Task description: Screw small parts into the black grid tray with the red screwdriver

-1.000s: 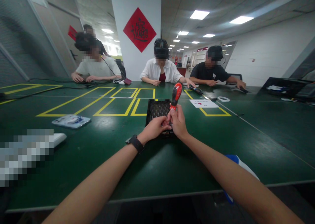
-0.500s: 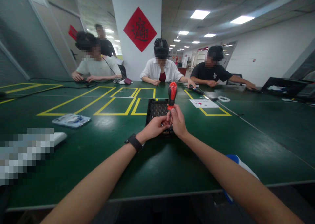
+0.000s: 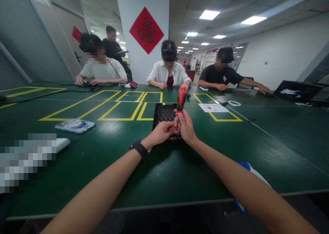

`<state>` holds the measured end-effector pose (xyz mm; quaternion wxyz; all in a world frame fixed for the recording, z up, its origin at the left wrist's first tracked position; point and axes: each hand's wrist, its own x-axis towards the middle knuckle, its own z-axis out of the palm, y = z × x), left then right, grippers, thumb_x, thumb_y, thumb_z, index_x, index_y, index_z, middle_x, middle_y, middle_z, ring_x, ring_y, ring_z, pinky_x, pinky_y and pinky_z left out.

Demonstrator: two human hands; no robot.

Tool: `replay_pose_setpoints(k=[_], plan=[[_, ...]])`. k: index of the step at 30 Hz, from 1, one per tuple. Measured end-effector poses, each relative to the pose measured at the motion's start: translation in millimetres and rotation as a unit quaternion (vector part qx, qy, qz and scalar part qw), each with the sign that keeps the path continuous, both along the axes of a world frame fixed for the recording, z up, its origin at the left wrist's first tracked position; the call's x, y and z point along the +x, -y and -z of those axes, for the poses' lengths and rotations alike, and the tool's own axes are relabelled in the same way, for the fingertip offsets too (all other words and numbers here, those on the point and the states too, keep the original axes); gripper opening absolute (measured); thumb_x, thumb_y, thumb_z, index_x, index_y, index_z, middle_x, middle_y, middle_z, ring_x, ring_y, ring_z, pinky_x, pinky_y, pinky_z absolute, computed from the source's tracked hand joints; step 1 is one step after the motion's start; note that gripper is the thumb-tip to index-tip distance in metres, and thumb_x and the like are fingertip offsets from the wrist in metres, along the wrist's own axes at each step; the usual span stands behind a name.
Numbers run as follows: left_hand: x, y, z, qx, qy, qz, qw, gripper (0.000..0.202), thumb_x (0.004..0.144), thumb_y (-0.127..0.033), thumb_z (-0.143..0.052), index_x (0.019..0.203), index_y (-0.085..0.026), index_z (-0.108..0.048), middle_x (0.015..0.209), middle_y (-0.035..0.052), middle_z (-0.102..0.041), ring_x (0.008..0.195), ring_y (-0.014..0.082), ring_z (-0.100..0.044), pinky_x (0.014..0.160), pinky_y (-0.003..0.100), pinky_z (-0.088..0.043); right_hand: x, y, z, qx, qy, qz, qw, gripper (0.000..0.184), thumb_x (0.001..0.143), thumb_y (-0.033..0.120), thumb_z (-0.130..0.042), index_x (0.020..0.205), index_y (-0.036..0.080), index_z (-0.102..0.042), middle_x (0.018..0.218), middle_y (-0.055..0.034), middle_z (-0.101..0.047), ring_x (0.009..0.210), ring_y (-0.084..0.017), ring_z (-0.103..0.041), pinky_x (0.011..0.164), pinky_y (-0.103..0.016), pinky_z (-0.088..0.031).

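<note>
My right hand point(image 3: 185, 127) is closed round the shaft of a screwdriver with a red and black handle point(image 3: 181, 97), which stands nearly upright, handle up, over the near edge of a black tray point(image 3: 164, 114) of small parts. My left hand point(image 3: 161, 133), with a black watch on the wrist, is closed in a pinch at the screwdriver's lower end, touching the right hand. What the left fingers pinch is hidden. Both hands rest at the tray's front rim on the green table point(image 3: 159, 172).
A patterned flat case point(image 3: 74, 125) and a white item point(image 3: 60, 144) lie at left. A white and blue object point(image 3: 246, 179) sits under my right forearm. Three seated people and one standing person are at the far side; paper point(image 3: 212, 107) and a tape ring point(image 3: 234, 103) lie at right.
The screwdriver handle swung from leaning right to upright, then slightly right again. My hands stayed at the tray. The standing person at the back moved right; the person in black reached out.
</note>
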<state>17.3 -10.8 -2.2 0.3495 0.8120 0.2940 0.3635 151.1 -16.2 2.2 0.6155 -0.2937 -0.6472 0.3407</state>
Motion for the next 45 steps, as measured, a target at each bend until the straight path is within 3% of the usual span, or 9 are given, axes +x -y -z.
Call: replay_pose_setpoints(k=[6,11,19,27,38,45], plan=[[0.8,-5.0,5.2,-0.006,0.022,-0.055,0.998,0.028,0.064,-0.032,-0.071,0.078,-0.014,-0.055,0.067,-0.0010,-0.058,0.061,0.0104,-0.053,0.060,0.023,-0.045,-2.1,4.3,-3.2,0.020,-0.008,0.025,0.999,0.027,0.090,0.042,-0.036,0.102,0.020,-0.045,0.057,0.0064,-0.046,0.044,-0.006,-0.037,0.045,-0.018,-0.033],[0.3,-4.1,5.0,0.006,0.008,-0.057,0.998,0.022,0.069,-0.032,-0.067,0.075,-0.013,-0.058,0.067,-0.0005,-0.058,0.061,0.0102,-0.052,0.060,0.022,-0.043,-2.6,4.9,-3.1,0.016,-0.019,0.014,1.000,0.028,0.089,0.044,-0.037,0.102,0.020,-0.043,0.056,0.0070,-0.047,0.043,-0.005,-0.038,0.043,-0.018,-0.031],[-0.4,-1.0,1.2,-0.003,0.010,-0.011,1.000,0.013,0.075,-0.025,-0.060,0.076,-0.013,-0.060,0.070,0.0014,-0.063,0.063,0.0109,-0.056,0.063,0.023,-0.045,-0.3,1.6,-0.4,0.000,-0.014,0.009,1.000,0.032,0.090,0.046,-0.033,0.105,0.020,-0.046,0.058,0.0059,-0.048,0.040,-0.005,-0.037,0.040,-0.018,-0.030],[0.1,-2.1,2.5,0.035,-0.015,-0.078,0.996,0.019,0.069,-0.029,-0.067,0.076,-0.013,-0.058,0.068,-0.0004,-0.060,0.062,0.0110,-0.053,0.061,0.023,-0.043,-2.4,5.8,-3.1,0.027,-0.010,0.041,0.999,0.026,0.090,0.042,-0.036,0.102,0.020,-0.045,0.060,0.0060,-0.050,0.044,-0.005,-0.039,0.044,-0.018,-0.034],[0.4,-1.3,2.9,-0.012,0.009,-0.005,1.000,0.013,0.076,-0.024,-0.059,0.078,-0.011,-0.060,0.070,0.0011,-0.062,0.063,0.0103,-0.055,0.062,0.021,-0.043,-1.1,1.2,-1.1,0.000,-0.016,0.015,1.000,0.032,0.090,0.043,-0.036,0.109,0.020,-0.046,0.056,0.0065,-0.049,0.041,-0.005,-0.039,0.043,-0.018,-0.033],[1.8,-4.9,5.4,0.016,-0.013,-0.082,0.996,0.021,0.068,-0.031,-0.067,0.074,-0.013,-0.057,0.066,-0.0005,-0.060,0.060,0.0106,-0.054,0.059,0.022,-0.043,-1.3,4.1,-2.9,0.015,-0.011,0.031,0.999,0.027,0.089,0.041,-0.040,0.107,0.021,-0.045,0.057,0.0065,-0.050,0.044,-0.005,-0.040,0.046,-0.018,-0.035]])
